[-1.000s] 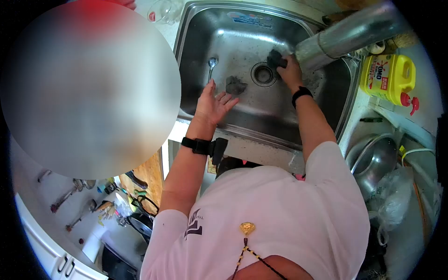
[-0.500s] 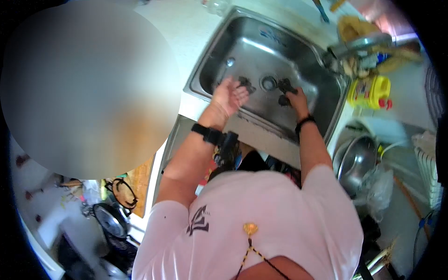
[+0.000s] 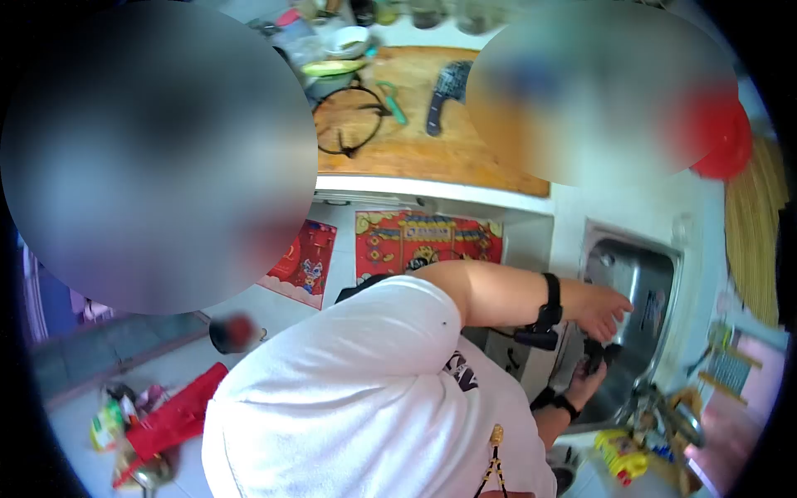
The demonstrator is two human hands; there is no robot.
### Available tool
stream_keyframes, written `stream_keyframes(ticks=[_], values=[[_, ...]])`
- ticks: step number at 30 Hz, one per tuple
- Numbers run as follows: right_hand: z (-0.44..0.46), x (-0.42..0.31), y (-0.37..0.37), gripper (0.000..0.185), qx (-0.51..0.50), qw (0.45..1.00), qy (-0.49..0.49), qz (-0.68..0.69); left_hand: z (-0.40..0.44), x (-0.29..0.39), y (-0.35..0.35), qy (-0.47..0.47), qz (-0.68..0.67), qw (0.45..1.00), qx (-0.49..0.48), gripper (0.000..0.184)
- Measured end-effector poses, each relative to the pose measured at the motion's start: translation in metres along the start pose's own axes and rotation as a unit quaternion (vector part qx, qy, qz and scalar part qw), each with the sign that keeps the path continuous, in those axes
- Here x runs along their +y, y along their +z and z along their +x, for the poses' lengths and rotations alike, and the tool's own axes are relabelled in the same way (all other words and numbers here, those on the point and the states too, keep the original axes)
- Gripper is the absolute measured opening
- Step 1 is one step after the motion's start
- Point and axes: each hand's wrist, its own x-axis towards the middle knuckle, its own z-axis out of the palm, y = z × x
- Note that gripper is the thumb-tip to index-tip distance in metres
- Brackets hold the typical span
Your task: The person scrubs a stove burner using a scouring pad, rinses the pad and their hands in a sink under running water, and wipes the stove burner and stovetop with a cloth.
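Over the near edge of the steel sink [image 3: 643,286], my left hand [image 3: 602,311] reaches in with its fingers spread apart and nothing visible in them. Just below it, my right hand [image 3: 586,380] is closed on a dark, soft-looking clump [image 3: 594,353], whose kind I cannot make out. The clump lies close to the left hand's fingertips; blur hides whether they touch.
On the left counter, a cleaver [image 3: 448,91], a green peeler [image 3: 392,101] and a round black rack [image 3: 349,120] lie on a wooden board [image 3: 415,158]. A yellow bottle [image 3: 621,455] stands beyond the sink. Red mats [image 3: 427,236] cover the floor.
The view has swung left, so the sink now sits at the right and the cutting board shows. My hands are closer together, the left nearer the dark clump in the right.
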Motion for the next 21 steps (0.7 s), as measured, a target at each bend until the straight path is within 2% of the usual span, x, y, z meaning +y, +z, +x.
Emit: stream_keyframes(ticks=[1,2,3,4,5,7,9,13,16,21], values=[[0.021,0.006,-0.002,0.031,-0.064,0.996,0.013,0.062,-0.043,0.010,0.003,0.010,-0.044,0.999,-0.024,0.051],[0.004,-0.010,0.027,0.030,-0.091,0.994,0.023,0.060,-0.071,0.017,-0.010,0.026,-0.048,0.998,-0.011,0.051],[-0.023,-0.026,0.062,0.028,-0.117,0.991,0.034,0.061,-0.100,0.024,-0.026,0.056,-0.078,0.994,-0.050,0.051],[-0.014,-0.018,0.079,0.028,-0.132,0.989,0.042,0.057,-0.132,0.026,-0.040,0.083,-0.108,0.987,-0.090,0.051],[0.002,-0.010,0.091,0.028,-0.170,0.984,0.027,0.053,-0.167,0.022,-0.051,0.095,-0.112,0.986,-0.082,0.051],[0.002,-0.008,0.137,0.028,-0.225,0.973,0.005,0.050,-0.250,0.019,-0.072,0.179,-0.135,0.974,0.016,0.053],[-0.039,-0.007,0.206,0.027,-0.371,0.928,-0.034,-0.006,-0.332,0.001,-0.091,0.244,-0.155,0.956,0.049,0.054],[-0.174,0.019,0.341,0.048,-0.518,0.854,0.014,-0.047,-0.492,-0.061,-0.123,0.387,-0.235,0.887,0.084,0.050],[-0.322,0.051,0.417,0.056,-0.610,0.787,0.024,-0.090,-0.602,-0.120,-0.148,0.514,-0.279,0.807,0.081,0.049],[-0.522,0.149,0.504,0.053,-0.709,0.683,-0.063,-0.166,-0.745,-0.215,-0.208,0.592,-0.351,0.716,0.114,0.047]])
